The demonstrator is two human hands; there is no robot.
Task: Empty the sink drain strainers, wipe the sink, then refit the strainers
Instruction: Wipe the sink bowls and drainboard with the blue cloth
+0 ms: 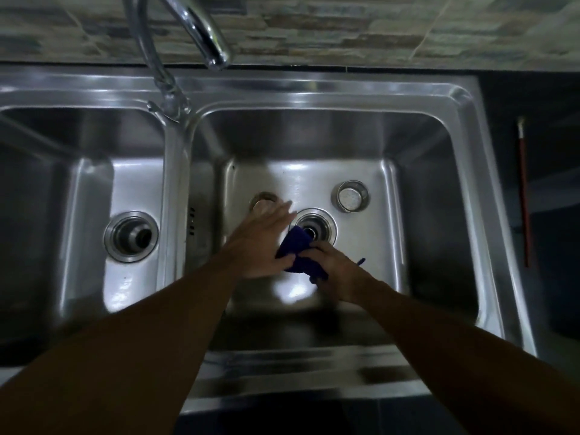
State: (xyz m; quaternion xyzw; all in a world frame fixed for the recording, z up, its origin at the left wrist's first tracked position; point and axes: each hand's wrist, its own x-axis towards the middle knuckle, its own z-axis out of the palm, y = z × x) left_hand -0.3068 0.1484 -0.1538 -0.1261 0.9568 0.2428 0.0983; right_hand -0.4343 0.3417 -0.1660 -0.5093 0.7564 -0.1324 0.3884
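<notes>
The right hand (pixel 337 271) has its fingers closed on the blue cloth (pixel 298 252) (soft, light) beside the right basin's open drain (pixel 315 229). The left hand (pixel 263 240), fingers spread, holds nothing. One strainer (pixel 350 196) (rigid, probably slippery; grip its rim) stands near the basin's back right corner.

The double sink (pixel 329 92) is brushed stainless steel, glossy with bright glare on its floor; the tap (pixel 201 32) is polished chrome; the loose strainer (pixel 350 196) on the right is shiny metal; the cloth (pixel 293 246) is soft, matt dark-blue fabric; the far wall (pixel 376 23) is rough stone-look tile
</notes>
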